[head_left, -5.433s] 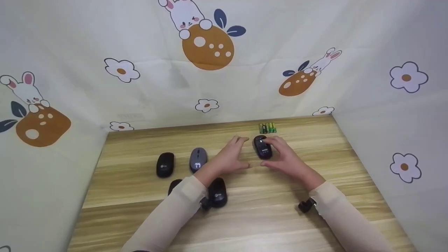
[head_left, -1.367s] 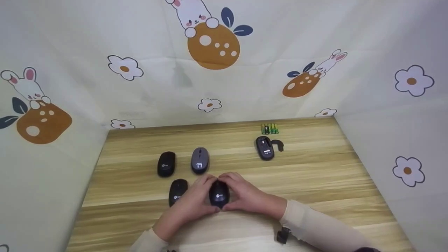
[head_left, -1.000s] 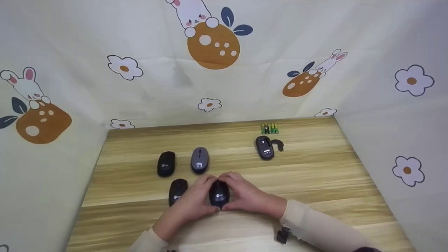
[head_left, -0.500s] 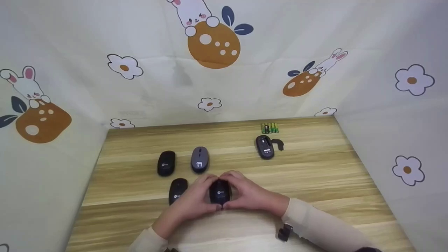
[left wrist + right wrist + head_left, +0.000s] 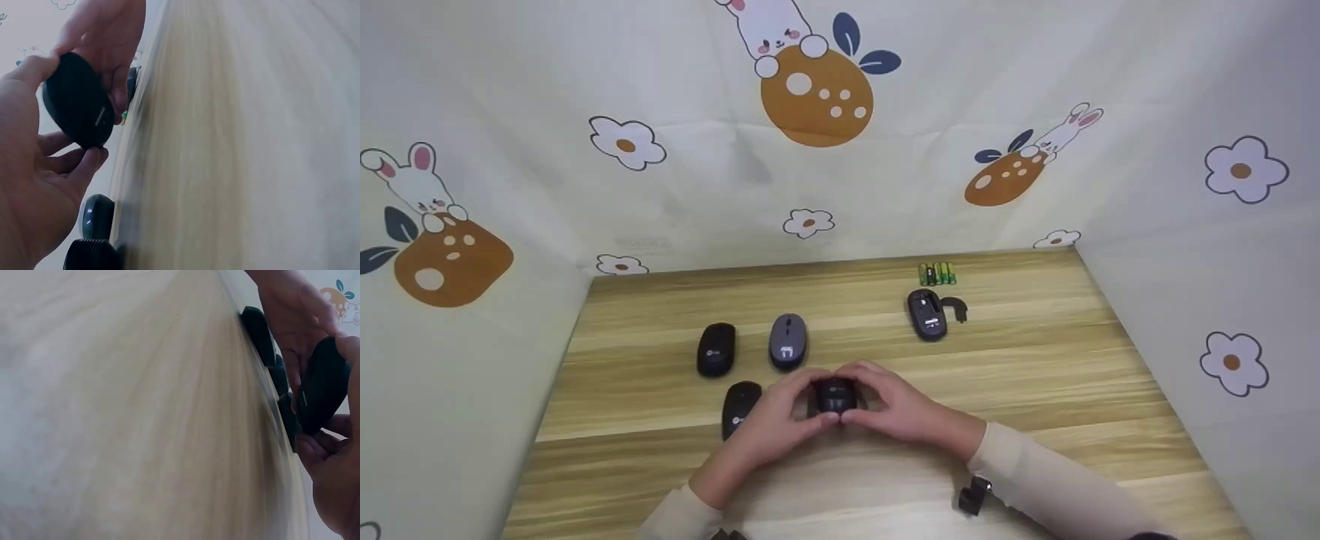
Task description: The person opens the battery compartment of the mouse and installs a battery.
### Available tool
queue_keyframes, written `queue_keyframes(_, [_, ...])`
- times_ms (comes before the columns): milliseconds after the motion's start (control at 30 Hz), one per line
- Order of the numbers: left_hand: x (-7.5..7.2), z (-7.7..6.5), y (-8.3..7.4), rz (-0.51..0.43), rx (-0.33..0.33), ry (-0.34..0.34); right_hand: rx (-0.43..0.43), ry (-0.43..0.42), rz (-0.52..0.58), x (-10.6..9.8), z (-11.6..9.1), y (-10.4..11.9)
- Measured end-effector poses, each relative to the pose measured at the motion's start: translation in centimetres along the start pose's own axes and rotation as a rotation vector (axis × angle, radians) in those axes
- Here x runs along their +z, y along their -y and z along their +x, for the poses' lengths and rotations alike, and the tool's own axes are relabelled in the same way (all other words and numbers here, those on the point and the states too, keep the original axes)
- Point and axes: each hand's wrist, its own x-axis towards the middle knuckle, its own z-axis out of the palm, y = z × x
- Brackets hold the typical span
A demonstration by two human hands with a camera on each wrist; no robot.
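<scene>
A black computer mouse (image 5: 836, 399) is held up off the wood-grain table between both hands, tilted so its rear end faces the head camera. My left hand (image 5: 777, 421) pinches it from the left with thumb and fingertips, and my right hand (image 5: 901, 409) does the same from the right. In the left wrist view the mouse (image 5: 79, 101) stands clear above the tabletop. Close beside the left hand lies a second black mouse (image 5: 740, 405), partly covered by it.
A grey mouse (image 5: 788, 341) and another black mouse (image 5: 716, 350) lie at left. At the back right, an upturned mouse (image 5: 925, 315) shows its open battery compartment, with its black cover (image 5: 958, 308) alongside and several green batteries (image 5: 937, 274) behind. Fabric walls (image 5: 697, 187) border the table.
Both hands have moved from the mouse at the back right, now upturned with its cover off, to the front black mouse. They have just lifted and tilted that one.
</scene>
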Motion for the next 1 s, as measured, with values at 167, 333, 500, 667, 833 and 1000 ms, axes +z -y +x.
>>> queue_keyframes(167, [0.4,0.4,-0.2,-0.075,0.004,-0.062,0.037,-0.032,0.022,-0.3,0.0,0.2])
queue_keyframes(333, [0.7,0.8,-0.6,-0.161,0.025,-0.13,0.065,-0.063,0.056,-0.4,0.0,0.1])
queue_keyframes(500, [0.9,1.0,-0.9,-0.136,0.053,-0.187,0.099,-0.104,0.074,-0.4,0.1,0.0])
queue_keyframes(667, [1.0,1.2,-1.3,-0.108,0.042,-0.192,0.134,-0.126,0.138,-0.4,0.2,0.2])
queue_keyframes(833, [1.2,1.5,-1.5,-0.208,0.002,-0.184,0.165,-0.141,0.24,-0.3,0.3,0.5])
queue_keyframes(1000, [1.5,1.8,-1.6,-0.319,-0.005,-0.18,0.195,-0.152,0.378,-0.3,0.4,1.0])
